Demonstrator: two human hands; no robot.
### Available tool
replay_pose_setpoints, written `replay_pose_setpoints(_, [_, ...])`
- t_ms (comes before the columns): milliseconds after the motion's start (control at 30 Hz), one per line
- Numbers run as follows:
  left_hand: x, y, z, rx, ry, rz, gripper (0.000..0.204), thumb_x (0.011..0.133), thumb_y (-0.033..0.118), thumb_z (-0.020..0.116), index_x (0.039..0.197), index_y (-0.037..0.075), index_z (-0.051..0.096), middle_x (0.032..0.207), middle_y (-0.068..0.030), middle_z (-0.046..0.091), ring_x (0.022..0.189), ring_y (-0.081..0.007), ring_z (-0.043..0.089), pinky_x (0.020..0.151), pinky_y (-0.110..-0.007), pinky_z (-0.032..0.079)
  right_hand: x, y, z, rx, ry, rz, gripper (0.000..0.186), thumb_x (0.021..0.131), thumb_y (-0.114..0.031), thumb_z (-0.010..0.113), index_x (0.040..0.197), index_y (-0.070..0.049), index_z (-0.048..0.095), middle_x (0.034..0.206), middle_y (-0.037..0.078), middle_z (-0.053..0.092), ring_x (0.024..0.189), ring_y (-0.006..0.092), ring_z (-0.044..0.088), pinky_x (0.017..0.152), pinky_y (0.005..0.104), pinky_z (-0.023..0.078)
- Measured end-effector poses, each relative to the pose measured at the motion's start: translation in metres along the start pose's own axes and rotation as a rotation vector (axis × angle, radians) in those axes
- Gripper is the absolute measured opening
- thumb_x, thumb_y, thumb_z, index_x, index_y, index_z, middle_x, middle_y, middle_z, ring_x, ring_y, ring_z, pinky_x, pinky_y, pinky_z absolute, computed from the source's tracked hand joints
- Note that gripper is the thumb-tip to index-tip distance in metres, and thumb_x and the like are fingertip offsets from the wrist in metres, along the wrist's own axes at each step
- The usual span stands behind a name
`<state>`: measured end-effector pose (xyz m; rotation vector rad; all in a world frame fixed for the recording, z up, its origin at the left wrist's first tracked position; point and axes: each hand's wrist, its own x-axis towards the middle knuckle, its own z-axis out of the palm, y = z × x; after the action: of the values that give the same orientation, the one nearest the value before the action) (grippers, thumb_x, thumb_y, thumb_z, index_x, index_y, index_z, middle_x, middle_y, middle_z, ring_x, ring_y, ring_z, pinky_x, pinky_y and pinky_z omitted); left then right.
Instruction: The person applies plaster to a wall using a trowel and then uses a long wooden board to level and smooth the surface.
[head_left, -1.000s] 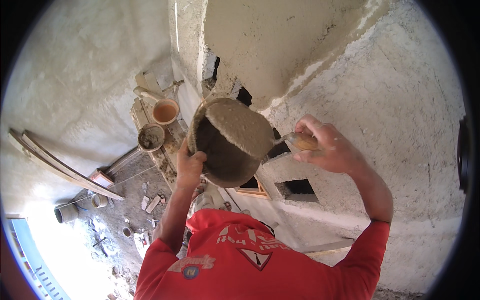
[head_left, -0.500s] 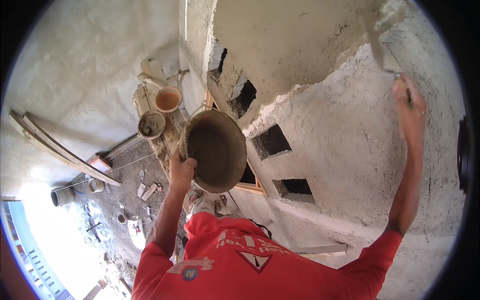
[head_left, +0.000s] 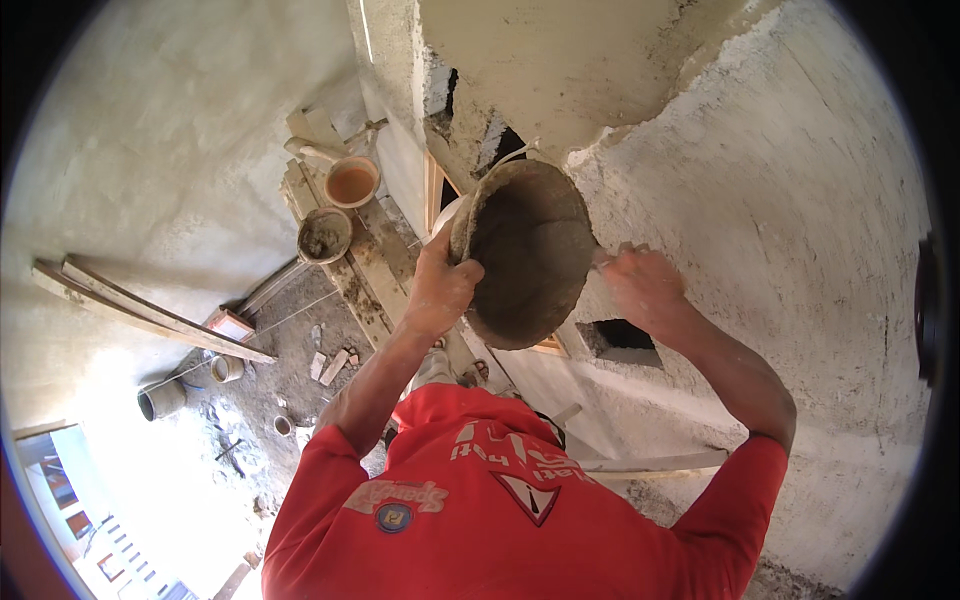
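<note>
My left hand [head_left: 440, 288] grips the left rim of a round, mortar-crusted bucket [head_left: 535, 260], thumb over the edge. The bucket is tilted so that its dark, wet-looking inside faces me. My right hand [head_left: 642, 288] is closed at the bucket's right rim, around a trowel whose blade is mostly hidden there. Beyond the bucket rises a wall [head_left: 740, 230] with smooth wet plaster [head_left: 530, 50] on its upper part and a rough, paler coat below. Square dark openings [head_left: 625, 340] run along it, some partly covered by the bucket.
To the left, wooden planks [head_left: 375, 255] carry a bowl of grey mortar [head_left: 325, 236] and an orange-brown pan [head_left: 352, 182]. Long boards [head_left: 150, 315] lean on the left wall. Lower down are a bucket [head_left: 162, 400], brick pieces [head_left: 335, 366] and rubble on the floor.
My right hand has come down from the upper right wall to the bucket's rim, bringing the trowel. The bucket in my left hand has shifted right and up in view.
</note>
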<state>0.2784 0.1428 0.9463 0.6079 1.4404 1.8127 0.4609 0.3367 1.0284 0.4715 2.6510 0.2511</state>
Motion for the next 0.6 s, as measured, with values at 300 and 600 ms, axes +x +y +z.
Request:
replay_pose_setpoints(300, [0.009, 0.010, 0.007, -0.087, -0.020, -0.069, 0.065, 0.073, -0.008, 0.050, 0.137, 0.001, 0.048, 0.107, -0.0050, 0.063, 0.094, -0.0124, 0.057, 0.084, -0.025, 0.047, -0.016, -0.014, 0.052, 0.678, 0.192, -0.056, 0.037, 0.081, -0.026, 0.070, 0.113, -0.008, 0.062, 0.085, 0.019, 0.069, 0.082, 0.0366, 0.067, 0.074, 0.0455, 0.054])
replay_pose_setpoints(600, [0.013, 0.009, -0.001, -0.128, 0.066, -0.002, 0.061, 0.068, -0.007, 0.049, 0.129, -0.003, 0.054, 0.103, -0.0050, 0.064, 0.090, -0.0139, 0.059, 0.081, -0.024, 0.047, -0.017, 0.017, 0.010, 0.707, 0.351, -0.037, 0.040, 0.079, -0.018, 0.071, 0.115, -0.005, 0.059, 0.095, 0.019, 0.069, 0.088, 0.0379, 0.066, 0.078, 0.0434, 0.054])
